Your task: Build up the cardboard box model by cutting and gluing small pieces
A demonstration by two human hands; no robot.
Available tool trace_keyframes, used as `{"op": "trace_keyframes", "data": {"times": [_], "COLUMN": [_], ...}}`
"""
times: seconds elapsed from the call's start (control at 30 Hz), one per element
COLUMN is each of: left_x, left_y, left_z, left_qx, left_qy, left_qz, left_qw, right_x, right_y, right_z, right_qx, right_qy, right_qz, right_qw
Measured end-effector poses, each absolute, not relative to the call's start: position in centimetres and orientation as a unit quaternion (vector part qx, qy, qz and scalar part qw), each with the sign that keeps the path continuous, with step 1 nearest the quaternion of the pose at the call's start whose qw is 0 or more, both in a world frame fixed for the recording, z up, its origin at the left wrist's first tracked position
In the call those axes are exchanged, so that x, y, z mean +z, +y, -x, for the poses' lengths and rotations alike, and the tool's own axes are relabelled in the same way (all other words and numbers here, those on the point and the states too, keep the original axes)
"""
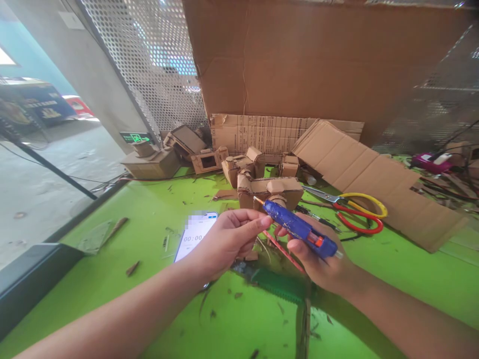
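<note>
My right hand (324, 264) is wrapped around the blue glue gun (294, 227), thumb along its near side, nozzle pointing up and left toward the cardboard model (269, 189) just beyond it. My left hand (228, 237) is at the gun's front end, thumb and forefinger pressed together just beside the nozzle; I cannot tell whether a thin strand sits between them. My left wrist and hand cover part of the phone (191, 237). A red strip (286, 252) runs beneath my hands, and the green handle (280, 284) lies nearer me, between my forearms. The widest open room on the green table (112, 294) is to the left of the phone, with only scraps and a clear sheet (95, 238) on it, out to the table's dark left edge; a dark box (35, 279) sits at that side. Beyond my right hand it is tighter: the scissors (361, 212) lie with their red and yellow loops beside the slanting cardboard sheet (366, 182), and cardboard pieces (207, 160) line the far edge.
</note>
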State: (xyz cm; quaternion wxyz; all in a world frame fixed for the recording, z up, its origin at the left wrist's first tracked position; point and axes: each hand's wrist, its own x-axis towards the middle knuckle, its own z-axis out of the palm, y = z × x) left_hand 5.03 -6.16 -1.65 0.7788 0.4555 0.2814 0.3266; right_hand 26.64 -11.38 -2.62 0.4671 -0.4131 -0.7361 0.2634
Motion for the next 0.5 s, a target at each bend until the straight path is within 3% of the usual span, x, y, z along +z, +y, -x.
{"op": "trace_keyframes", "data": {"times": [0.3,0.5], "left_x": [-1.6,-1.4], "left_y": [-6.5,-5.5], "left_z": [-5.3,-4.6], "left_qx": [0.318,0.361], "left_qy": [0.325,0.391], "left_qz": [-0.455,-0.498], "left_qw": [0.765,0.685], "right_x": [-2.7,-3.5], "right_y": [-11.4,-10.8], "right_z": [-26.8,-28.7], "right_qx": [0.268,0.274], "right_qy": [-0.740,-0.725], "right_qz": [0.386,0.405], "right_qw": [0.482,0.485]}}
